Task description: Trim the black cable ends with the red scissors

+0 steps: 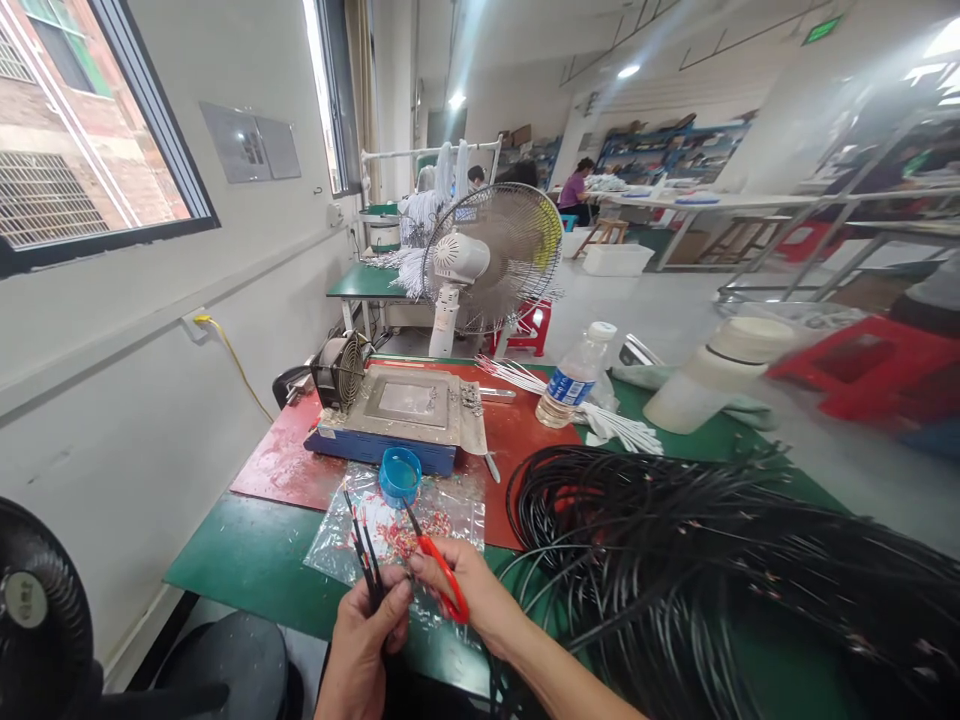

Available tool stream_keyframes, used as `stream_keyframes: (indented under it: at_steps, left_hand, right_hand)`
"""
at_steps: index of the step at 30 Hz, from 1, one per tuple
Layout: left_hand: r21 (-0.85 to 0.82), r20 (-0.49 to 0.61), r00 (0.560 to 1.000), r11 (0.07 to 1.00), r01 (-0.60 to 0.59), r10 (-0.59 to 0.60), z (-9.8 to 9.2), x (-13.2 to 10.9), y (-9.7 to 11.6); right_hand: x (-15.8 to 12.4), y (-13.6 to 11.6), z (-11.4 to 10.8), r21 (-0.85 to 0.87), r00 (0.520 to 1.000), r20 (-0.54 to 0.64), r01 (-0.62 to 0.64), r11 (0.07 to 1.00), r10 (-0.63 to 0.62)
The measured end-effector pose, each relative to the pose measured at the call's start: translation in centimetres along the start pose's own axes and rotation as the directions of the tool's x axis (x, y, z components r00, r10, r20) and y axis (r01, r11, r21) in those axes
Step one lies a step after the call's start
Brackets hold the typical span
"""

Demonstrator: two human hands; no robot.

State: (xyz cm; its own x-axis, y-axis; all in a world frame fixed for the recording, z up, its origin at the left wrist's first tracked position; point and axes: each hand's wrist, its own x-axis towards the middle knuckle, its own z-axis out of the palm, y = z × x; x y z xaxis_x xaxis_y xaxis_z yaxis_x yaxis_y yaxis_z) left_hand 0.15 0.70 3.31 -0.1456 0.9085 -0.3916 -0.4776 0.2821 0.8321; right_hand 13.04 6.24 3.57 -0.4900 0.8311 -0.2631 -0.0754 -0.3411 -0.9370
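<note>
Several black cables (364, 552) stand upright in my left hand (369, 628), its fingers wrapped round them. Their stripped upper ends show thin coloured wires. My right hand (465, 590) grips red-handled scissors (442, 572), the dark blades pointing up and left. The fingertips of both hands are close together near the cables; whether the right fingers also pinch a cable I cannot tell. Behind them a clear plastic bag (322, 553) lies flat with small red and yellow scraps (420, 528) on it. A blue round cup (400, 478) with liquid rests at the bag's far edge.
A large heap of black cables (637, 540) covers the right of the green table (255, 550). Beyond the bag stand a blue-based solder pot (405, 405) and a small fan (341, 370). Two bottles, a water bottle (570, 385) and a whitish one (712, 380), stand farther right.
</note>
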Motion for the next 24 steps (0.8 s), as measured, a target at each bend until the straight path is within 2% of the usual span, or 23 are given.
stream_keyframes:
  at_steps: [5,11,16,24]
  left_hand:
    - [-0.006,-0.013,1.000,1.000,-0.021,0.021,0.1,0.0,0.1]
    - [-0.032,-0.021,1.000,0.999,-0.024,0.023,-0.1,0.1,-0.3]
    - [-0.025,0.050,0.999,1.000,-0.016,0.017,-0.2,0.1,-0.2]
    - [0.006,0.156,0.987,1.000,-0.026,0.024,-0.4,0.0,0.2]
  right_hand:
    - [-0.2,0.1,1.0,0.086,0.997,0.023,-0.074,0.994,0.072]
    - [-0.4,0.7,1.4,0.054,1.000,-0.023,0.006,0.999,-0.005]
    - [-0.5,0.0,1.3,0.184,0.988,0.045,-0.152,0.971,0.146]
    - [-0.1,-0.3,1.0,0.206,0.954,0.099,-0.298,0.932,0.283]
